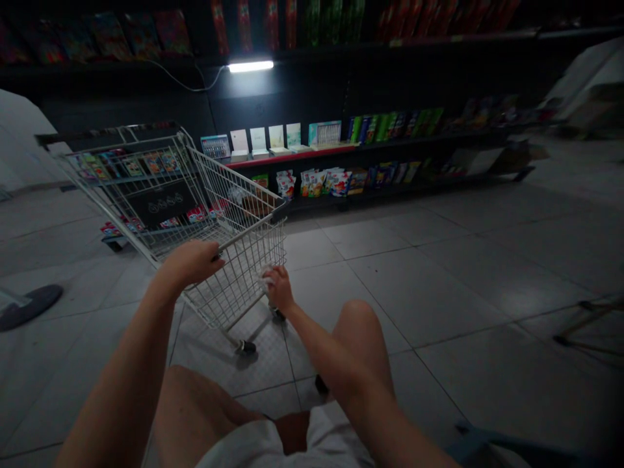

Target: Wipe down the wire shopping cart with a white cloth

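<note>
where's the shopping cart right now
In the head view the shopping cart stands left of centre on the tiled floor, before the shelves; the left hand grips its rim, the right hand touches its near corner.

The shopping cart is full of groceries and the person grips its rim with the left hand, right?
Not quite. In the head view the shopping cart shows no groceries in its wire basket. The rest holds: the left hand does grip its rim, while the right hand presses a pale cloth against its side.

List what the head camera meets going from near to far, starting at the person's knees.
Knees → right hand with a white cloth at the shopping cart, left hand on its rim → bare floor tiles → stocked shelves → tube light.
</note>
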